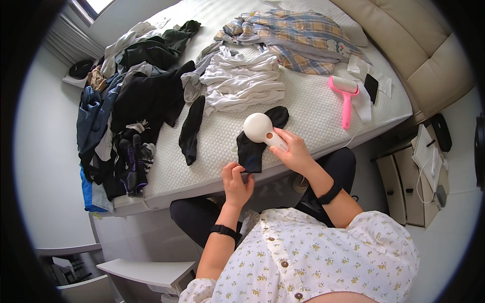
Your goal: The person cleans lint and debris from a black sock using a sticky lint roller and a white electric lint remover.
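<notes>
My right hand grips the handle of a white fabric shaver. Its round head lies over the middle of a black sock, hiding part of it. The sock is laid flat near the mattress edge, toe pointing away from me. At the cuff, my left hand pinches the near edge between fingers and thumb. A second black sock rests to the left, apart from both hands. Beyond the shaver lies a bunched white garment.
A pink-handled lint roller lies at the right on the mattress, near a black phone-like object. Dark clothes are heaped on the left; plaid fabric is behind. A bedside cabinet stands right, a white stool-like piece lower left.
</notes>
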### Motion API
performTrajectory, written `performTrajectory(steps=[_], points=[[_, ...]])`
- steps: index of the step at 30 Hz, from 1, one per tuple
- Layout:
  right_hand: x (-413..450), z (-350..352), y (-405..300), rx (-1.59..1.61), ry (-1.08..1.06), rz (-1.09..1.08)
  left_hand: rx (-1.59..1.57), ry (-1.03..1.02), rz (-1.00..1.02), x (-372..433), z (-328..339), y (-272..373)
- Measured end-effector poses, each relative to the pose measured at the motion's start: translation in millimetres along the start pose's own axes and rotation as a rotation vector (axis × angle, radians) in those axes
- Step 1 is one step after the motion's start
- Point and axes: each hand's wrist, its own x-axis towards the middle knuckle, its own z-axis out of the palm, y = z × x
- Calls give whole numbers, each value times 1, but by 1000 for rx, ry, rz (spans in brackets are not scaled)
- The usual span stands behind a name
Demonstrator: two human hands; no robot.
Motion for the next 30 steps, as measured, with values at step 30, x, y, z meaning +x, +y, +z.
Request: performTrajectory(steps=[30], points=[[-8, -42, 22, -47, 125, 43, 108, -81, 22, 2, -1, 1]])
